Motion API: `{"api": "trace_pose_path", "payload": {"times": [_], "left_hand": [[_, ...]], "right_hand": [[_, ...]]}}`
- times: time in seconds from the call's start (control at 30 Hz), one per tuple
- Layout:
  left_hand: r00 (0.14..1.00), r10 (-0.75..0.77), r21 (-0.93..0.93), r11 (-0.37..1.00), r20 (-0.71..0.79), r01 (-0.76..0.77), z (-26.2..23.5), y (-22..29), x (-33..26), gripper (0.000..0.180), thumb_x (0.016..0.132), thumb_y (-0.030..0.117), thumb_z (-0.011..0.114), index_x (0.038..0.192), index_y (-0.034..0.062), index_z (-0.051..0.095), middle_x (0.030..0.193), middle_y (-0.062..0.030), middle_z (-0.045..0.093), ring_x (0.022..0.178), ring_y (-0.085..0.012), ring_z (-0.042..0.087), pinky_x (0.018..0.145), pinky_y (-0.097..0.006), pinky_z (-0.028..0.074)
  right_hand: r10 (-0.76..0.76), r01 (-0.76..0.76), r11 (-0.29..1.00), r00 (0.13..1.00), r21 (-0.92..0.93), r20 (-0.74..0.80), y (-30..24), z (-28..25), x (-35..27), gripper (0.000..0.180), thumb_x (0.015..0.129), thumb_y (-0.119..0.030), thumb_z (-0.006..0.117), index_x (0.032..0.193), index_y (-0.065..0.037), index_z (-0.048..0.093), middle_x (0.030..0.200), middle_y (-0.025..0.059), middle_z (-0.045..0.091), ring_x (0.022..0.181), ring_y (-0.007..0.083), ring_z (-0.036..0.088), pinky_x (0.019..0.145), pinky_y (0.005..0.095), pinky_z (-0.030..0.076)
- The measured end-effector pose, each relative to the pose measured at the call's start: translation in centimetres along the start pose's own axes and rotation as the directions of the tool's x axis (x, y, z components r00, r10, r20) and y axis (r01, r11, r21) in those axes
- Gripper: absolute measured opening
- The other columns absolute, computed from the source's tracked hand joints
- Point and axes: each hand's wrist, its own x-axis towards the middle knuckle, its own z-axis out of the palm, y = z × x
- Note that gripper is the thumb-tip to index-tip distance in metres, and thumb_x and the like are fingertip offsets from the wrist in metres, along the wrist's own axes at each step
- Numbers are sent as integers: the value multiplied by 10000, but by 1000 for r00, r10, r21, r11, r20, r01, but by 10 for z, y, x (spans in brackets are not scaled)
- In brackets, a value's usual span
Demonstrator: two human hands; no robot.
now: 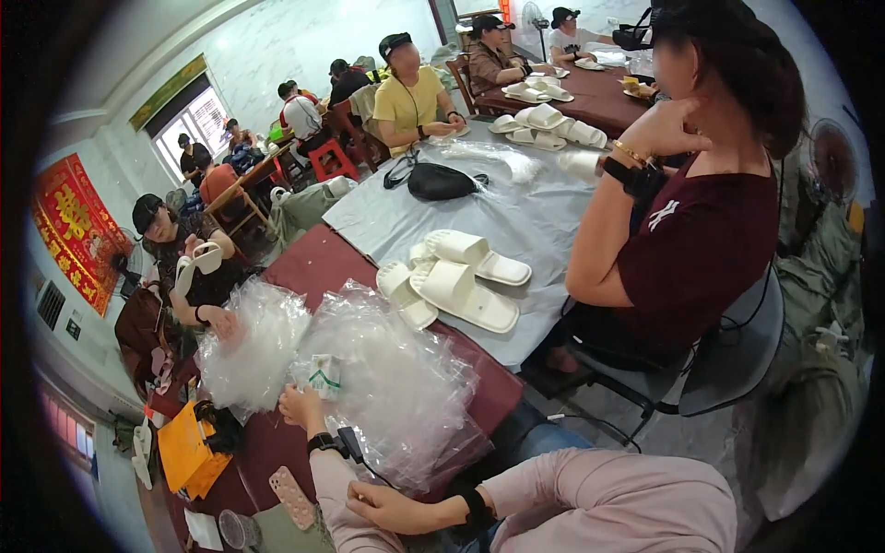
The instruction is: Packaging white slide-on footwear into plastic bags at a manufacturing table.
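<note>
Plastic bags [392, 405] lay heaped on the surface [500, 392], a packet [323, 376] atop; the left hand [301, 405] was beside it, grip unclear to me; the right hand [392, 509] rested half-open on the left sleeve [336, 498].

A long red banner [81, 235] hangs on the wall at the left. It has one big gold sign near its top and more gold writing lower down. On the near table, a small white packet [324, 377] lies on the clear plastic bags [396, 401]. It has a green mark on it. At the right, a dark red T-shirt [705, 244] shows a white mark on its front.
</note>
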Motion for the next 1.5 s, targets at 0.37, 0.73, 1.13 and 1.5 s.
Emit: {"api": "trace_pose_path", "payload": {"times": [0.37, 0.73, 1.13, 1.5], "left_hand": [[311, 950, -741, 183, -38, -646, -86, 385, -198, 429, 798, 270, 654, 1166, 64, 579, 930, -102, 624, 866, -203, 578, 752, -356, 463], [-182, 739, -748, -663, -648, -28, -287, 562, -324, 536, 775, 289, 730, 1175, -23, 556, 671, -90, 658, 590, -118, 620, 586, -259, 481], [-3, 702, -688, -699, -712, -196, -275, 550, -336, 461, 761, 293, 715, 1071, -8, 556, 710, -148, 662, 638, -246, 662, 585, -318, 501], [291, 881, -928, -353, -373, -120, -52, 328, -282, 387, 807, 281, 647, 1056, -3, 561, 749, -137, 638, 662, -243, 631, 614, -324, 492]], "right_hand": [[-129, 26, 861, 977, -509, -168, -68, -59, 14, 228, 914, -270, 529, 944, -44, 534, 775, 171, 599, 740, 253, 611, 671, 395, 462], [-102, 21, 830, 988, -557, -115, -66, -50, -17, 359, 888, -387, 541, 889, -32, 596, 751, 200, 632, 724, 298, 650, 662, 448, 487], [-43, 44, 995, 999, -92, 11, -18, -36, -3, 447, 894, -433, 560, 845, 9, 603, 756, 205, 626, 700, 304, 622, 620, 426, 467], [-51, 26, 965, 995, 261, 89, 16, -27, -19, 400, 940, -412, 545, 865, -20, 579, 738, 72, 532, 716, 152, 507, 638, 339, 429]]}}
